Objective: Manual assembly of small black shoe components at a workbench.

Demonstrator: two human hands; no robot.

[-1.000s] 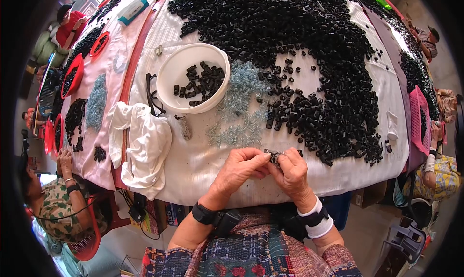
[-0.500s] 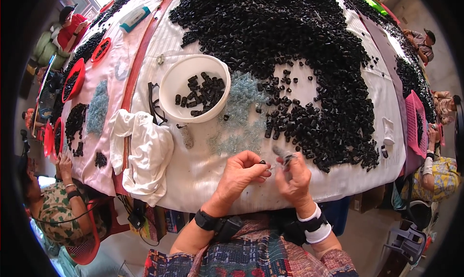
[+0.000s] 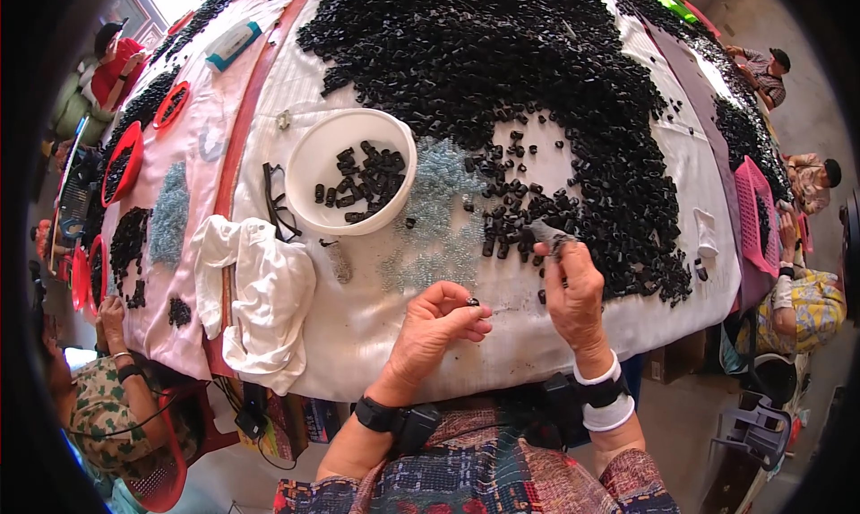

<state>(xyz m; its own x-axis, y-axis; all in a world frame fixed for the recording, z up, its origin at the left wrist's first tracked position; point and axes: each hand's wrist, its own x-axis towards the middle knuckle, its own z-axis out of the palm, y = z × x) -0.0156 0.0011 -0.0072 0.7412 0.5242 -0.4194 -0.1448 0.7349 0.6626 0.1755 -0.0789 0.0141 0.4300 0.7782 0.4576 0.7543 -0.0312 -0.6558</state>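
Note:
My left hand (image 3: 434, 333) is closed in a pinch on a small black plastic part (image 3: 473, 302), held over the white cloth near the table's front edge. To the right, my right hand (image 3: 576, 297) reaches to the near edge of a large heap of black plastic parts (image 3: 502, 57). A short grey piece, cloth-like in look (image 3: 550, 235), sticks out from its thumb and forefinger; its exact kind is unclear. Left of the heap lies a patch of tiny clear-bluish beads or rings (image 3: 439, 191). Beside it stands a white bowl (image 3: 301, 211) with several black parts inside.
Dark-framed glasses (image 3: 279, 205), a grey fuzzy piece (image 3: 339, 265) and a crumpled white garment (image 3: 258, 294) lie at the left. A pink basket (image 3: 758, 214) and red trays (image 3: 123, 164) stand farther out. People sit along both sides; one at left has hands on the table.
My right hand has moved away from my left, up and right to the heap, with the grey piece. My left hand stays near its place, still pinching a black part.

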